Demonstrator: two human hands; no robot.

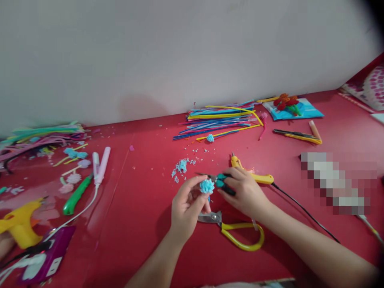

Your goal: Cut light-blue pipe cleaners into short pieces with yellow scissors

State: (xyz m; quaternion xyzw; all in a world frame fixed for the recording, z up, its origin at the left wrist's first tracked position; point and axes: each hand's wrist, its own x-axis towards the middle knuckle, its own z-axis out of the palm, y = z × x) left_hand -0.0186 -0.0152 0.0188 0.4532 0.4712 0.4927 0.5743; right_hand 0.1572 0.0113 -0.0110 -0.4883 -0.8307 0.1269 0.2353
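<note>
My left hand (187,204) pinches a light-blue fluffy flower (207,186), made of what looks like pipe-cleaner fuzz. In my right hand (244,192) is a small teal-and-black-handled cutter (221,181), its thin dark jaws reaching left just behind the flower. Whether the jaws touch the flower, I cannot tell. Beneath my hands lie large yellow-handled scissors (244,240). Blue trimmings (181,166) are piled beyond my left hand. A yellow glue gun (262,178) rests behind my right hand, which partly hides it.
Bundled pipe cleaners (222,116) lie along the wall, with a second blue flower (210,138) before them. At left are a pink straightener (102,166), a green-handled tool (77,196) and a purple power strip (55,252). Another person's hand (6,244) holds a yellow glue gun (22,224).
</note>
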